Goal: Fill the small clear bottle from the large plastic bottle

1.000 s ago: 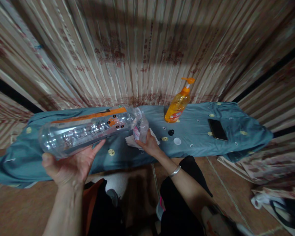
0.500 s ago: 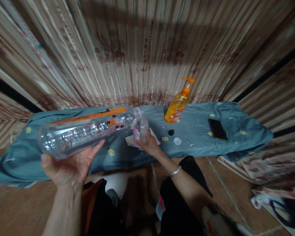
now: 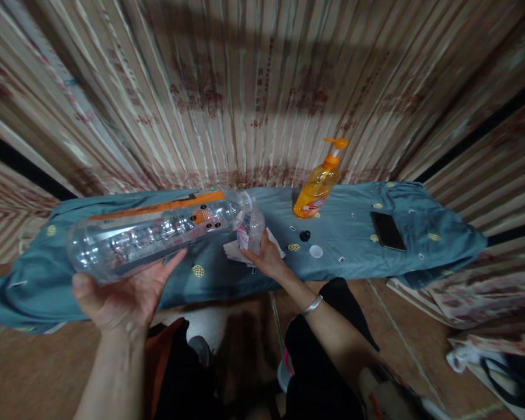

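My left hand (image 3: 129, 291) is closed around the lower side of a large clear plastic bottle (image 3: 157, 227) with an orange-and-grey label. The bottle lies nearly level, its neck pointing right. At that neck, my right hand (image 3: 266, 255) grips a small clear bottle (image 3: 256, 227). The two mouths meet or lie very close; I cannot tell which. Beneath the small bottle is a white tissue (image 3: 233, 252). To the right, a black cap (image 3: 305, 235) and a white round lid (image 3: 315, 251) rest on the cloth.
An orange pump bottle (image 3: 317, 186) of yellow liquid stands toward the back. A black phone (image 3: 388, 230) lies on the right of the blue-green cloth (image 3: 350, 256) covering the narrow table. Pleated curtains (image 3: 245, 87) hang right behind it.
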`<state>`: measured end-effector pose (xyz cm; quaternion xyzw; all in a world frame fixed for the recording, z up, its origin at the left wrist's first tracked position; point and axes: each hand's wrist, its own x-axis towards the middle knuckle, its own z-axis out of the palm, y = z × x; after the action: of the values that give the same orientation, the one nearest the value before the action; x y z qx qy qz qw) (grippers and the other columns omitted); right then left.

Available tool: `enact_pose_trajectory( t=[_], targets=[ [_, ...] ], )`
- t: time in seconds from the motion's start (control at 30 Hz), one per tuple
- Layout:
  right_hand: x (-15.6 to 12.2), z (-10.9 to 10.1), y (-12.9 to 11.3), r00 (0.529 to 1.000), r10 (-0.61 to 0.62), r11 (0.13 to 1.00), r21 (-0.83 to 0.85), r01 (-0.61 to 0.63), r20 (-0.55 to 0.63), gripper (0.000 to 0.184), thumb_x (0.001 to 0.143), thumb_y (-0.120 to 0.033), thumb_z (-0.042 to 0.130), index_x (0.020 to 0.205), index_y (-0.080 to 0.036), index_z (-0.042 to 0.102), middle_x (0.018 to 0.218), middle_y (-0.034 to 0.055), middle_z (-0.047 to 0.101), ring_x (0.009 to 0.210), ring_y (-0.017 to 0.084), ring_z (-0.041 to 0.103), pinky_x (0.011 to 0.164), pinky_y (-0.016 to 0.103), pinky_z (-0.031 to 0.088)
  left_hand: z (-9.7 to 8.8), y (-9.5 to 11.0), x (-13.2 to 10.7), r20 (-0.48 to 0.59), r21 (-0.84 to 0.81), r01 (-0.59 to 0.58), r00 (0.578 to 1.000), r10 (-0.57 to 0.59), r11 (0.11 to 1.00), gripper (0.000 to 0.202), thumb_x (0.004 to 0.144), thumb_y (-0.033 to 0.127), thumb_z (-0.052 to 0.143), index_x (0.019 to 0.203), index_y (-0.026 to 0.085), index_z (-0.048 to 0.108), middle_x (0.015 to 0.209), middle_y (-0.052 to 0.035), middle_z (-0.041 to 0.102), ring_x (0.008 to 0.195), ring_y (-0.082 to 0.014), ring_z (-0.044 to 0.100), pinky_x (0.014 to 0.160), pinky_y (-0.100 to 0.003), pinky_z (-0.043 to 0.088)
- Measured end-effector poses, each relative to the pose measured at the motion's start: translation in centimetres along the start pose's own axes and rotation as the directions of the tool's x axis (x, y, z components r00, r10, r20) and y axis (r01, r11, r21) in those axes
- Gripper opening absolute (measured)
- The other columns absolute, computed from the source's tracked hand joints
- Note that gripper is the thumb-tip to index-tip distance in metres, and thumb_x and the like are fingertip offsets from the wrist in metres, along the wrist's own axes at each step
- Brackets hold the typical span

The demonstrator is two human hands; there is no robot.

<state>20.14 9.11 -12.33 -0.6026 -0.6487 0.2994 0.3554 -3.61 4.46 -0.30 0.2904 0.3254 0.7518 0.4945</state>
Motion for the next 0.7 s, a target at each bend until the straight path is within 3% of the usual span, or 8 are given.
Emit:
enact_pose_trajectory(
  t=[0.3,0.5,0.7],
  targets=[
    [-0.02,0.26,0.46,1.0,0.007,1.0,0.016,-0.007,-0.008,0.078,0.084,-0.038,0.075,0.15,-0.019,0.04,0.135,0.0126,0.068,0.121,0.032,0.069,0.102,0.048,0.059,-0.27,-0.14,0.16,0.008,-0.009,-0.001,1.0,0.001,1.0,0.103,0.035,0.075,0.087,0.125,0.026,0.071,0.15,-0.0181,0.057,0.147,-0.0582,0.031,0.064,-0.049,0.067],
    [0.07,0.19,0.47,1.0,-0.006,1.0,0.024,0.006,-0.001,0.08,0.084,-0.039,0.074,0.152,-0.015,0.04,0.134,0.0145,0.068,0.121,0.036,0.069,0.102,0.053,0.059,-0.35,-0.17,0.14,0.005,-0.035,0.007,1.0,-0.007,0.999,0.109,0.034,0.072,0.089,0.131,0.028,0.066,0.15,-0.0174,0.057,0.146,-0.0579,0.033,0.065,-0.05,0.067],
    [0.01,0.05,0.09,1.0,-0.005,1.0,-0.01,0.005,-0.007,0.08,0.085,-0.038,0.075,0.151,-0.012,0.039,0.135,0.0169,0.068,0.121,0.034,0.069,0.103,0.049,0.059,-0.27,-0.18,0.03,0.01,-0.032,0.002,1.0,-0.002,0.999,0.107,0.038,0.068,0.089,0.134,0.029,0.064,0.149,-0.0173,0.058,0.146,-0.0568,0.035,0.065,-0.049,0.067]
  ],
)
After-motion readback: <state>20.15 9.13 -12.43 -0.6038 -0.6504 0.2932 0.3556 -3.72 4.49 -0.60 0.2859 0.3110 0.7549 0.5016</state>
